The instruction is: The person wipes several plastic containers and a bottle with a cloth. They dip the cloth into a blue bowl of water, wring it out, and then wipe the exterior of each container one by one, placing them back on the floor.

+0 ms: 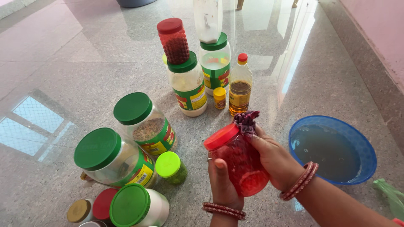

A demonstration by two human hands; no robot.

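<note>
My left hand (221, 180) grips a clear jar with a red lid (235, 162) from below, tilted with the lid toward the upper left. The jar holds red contents. Pressed against the jar's side by my right hand (275, 162) is a dark maroon cloth (245, 121), bunched above the fingers near the lid. Both wrists wear red bangles.
A blue bowl of cloudy water (372, 151) sits on the stone floor to the right. Several green-lidded jars (99, 149) stand at left. Behind are stacked jars (187, 80), an oil bottle (240, 86) and a small yellow-capped container (219, 97). A green bag (389, 193) lies far right.
</note>
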